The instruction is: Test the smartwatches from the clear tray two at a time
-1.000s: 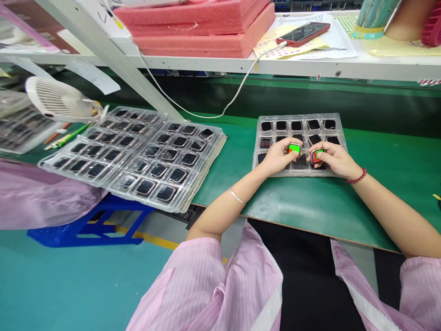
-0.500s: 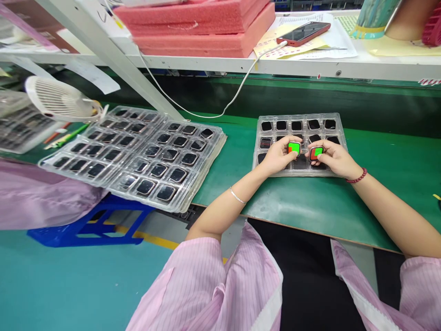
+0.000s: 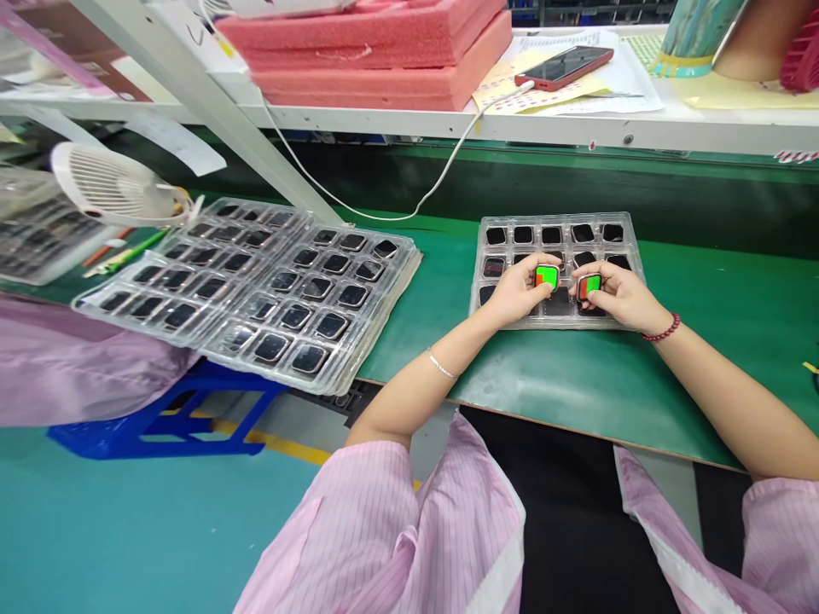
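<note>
Over a clear plastic tray (image 3: pixel 555 325) on the green bench, my left hand (image 3: pixel 515 294) pinches a smartwatch (image 3: pixel 548 277) without a strap, its screen lit green with an orange-red patch. My right hand (image 3: pixel 619 297) is closed on another strapless smartwatch (image 3: pixel 592 284), its screen lit green and red. Both screens face up toward me, and a thumb lies on each one. In the tray's pockets sit several dark-screened watches (image 3: pixel 523 234). My hands and the two held watches hide part of the nearer rows.
Further trays (image 3: pixel 358 375) full of dark watches lie at the left. Behind them is a white fan (image 3: pixel 108 183). A white cable (image 3: pixel 441 183) hangs from a phone (image 3: pixel 566 66) on the shelf, beside pink foam blocks (image 3: pixel 384 81). A blue stool (image 3: pixel 159 422) stands below the bench at left.
Almost nothing differs. Both hands hold the same watches over the tray, and the right-hand watch has turned or shifted very slightly. The whole view has moved by a few pixels.
</note>
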### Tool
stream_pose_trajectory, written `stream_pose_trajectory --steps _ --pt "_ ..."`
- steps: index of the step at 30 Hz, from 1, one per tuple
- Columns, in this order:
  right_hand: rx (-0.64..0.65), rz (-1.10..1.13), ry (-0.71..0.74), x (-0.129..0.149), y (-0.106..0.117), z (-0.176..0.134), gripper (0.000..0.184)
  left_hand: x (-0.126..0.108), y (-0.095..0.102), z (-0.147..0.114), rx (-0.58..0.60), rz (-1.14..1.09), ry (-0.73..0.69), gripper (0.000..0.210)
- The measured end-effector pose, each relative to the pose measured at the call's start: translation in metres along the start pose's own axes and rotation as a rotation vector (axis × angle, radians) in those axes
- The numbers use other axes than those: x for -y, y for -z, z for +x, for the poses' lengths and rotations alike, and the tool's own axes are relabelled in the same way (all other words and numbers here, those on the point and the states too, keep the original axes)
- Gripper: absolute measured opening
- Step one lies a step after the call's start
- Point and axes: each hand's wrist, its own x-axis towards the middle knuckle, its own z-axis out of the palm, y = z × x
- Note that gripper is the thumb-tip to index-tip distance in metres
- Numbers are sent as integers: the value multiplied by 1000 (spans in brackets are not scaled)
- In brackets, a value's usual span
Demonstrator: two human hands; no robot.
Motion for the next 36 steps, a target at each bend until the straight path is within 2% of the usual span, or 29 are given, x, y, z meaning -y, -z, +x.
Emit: stream_pose_trajectory --steps 36 --pt "-25 30 -56 6 -2 -1 25 -6 -1 0 10 -3 37 45"
